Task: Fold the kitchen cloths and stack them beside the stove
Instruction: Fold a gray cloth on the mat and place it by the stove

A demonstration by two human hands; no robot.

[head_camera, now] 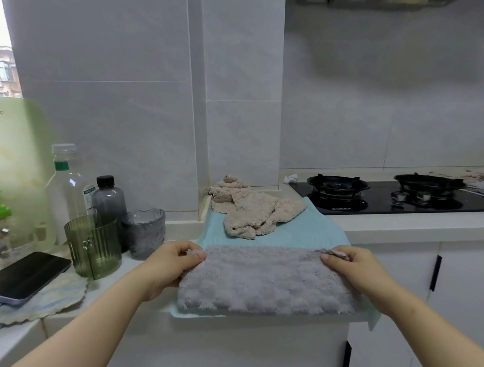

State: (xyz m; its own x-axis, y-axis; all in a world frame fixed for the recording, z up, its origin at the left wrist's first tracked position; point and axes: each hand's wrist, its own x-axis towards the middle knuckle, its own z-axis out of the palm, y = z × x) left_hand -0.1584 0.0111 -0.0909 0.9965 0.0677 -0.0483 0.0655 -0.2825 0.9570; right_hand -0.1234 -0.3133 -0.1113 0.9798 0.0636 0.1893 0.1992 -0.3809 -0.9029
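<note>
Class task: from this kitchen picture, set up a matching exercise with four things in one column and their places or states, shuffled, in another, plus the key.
Things:
1 grey cloth
2 beige cloth
3 phone
4 green cup

States:
A crumpled at the back of the blue mat
B upright in front of the dark bottle
C flat on the scalloped mat
D pinched at its far edge by the left hand and right hand

Pairs: 1-D, 2-A, 3-C, 4-B.
</note>
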